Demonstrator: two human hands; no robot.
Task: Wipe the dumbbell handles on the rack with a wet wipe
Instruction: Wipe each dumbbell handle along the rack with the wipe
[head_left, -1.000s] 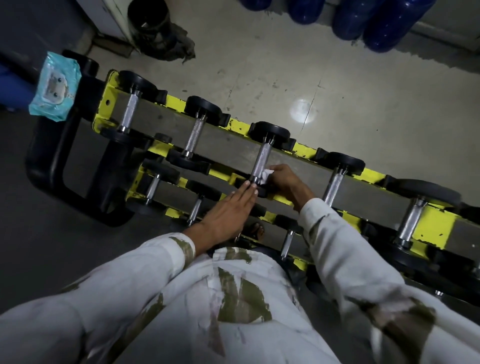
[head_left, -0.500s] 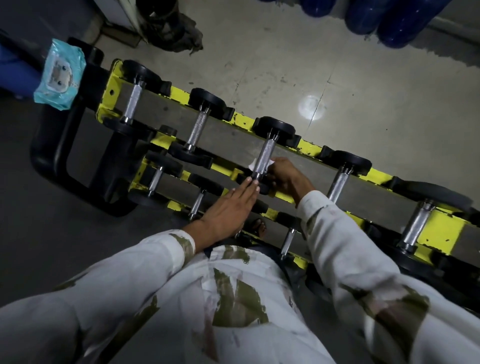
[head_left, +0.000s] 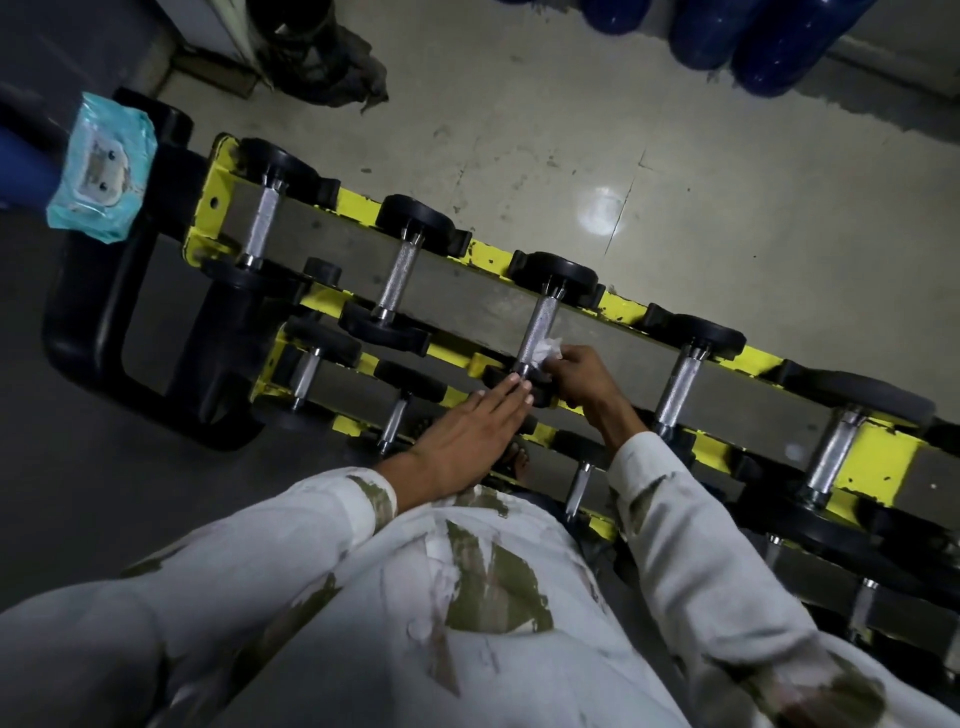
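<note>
the right hand (head_left: 582, 382) has its grip clenched on a crumpled white wet wipe (head_left: 549, 352), pressed to the near end of the third top-row dumbbell's knurled steel handle (head_left: 539, 325) on the chipped yellow rack (head_left: 878, 462). the left hand (head_left: 462, 441), grip released, lays flat fingers on its round black head (head_left: 498, 375). wrapping the wipe round and twisting should work moisture into the rough knurling.

A yellow-edged grey metal rack (head_left: 467, 304) runs diagonally from upper left to lower right. Across its tiers lie black-headed, steel-handled dumbbells (head_left: 260, 223); a teal wipes packet (head_left: 101, 166) seems perched at its upper-left end.
</note>
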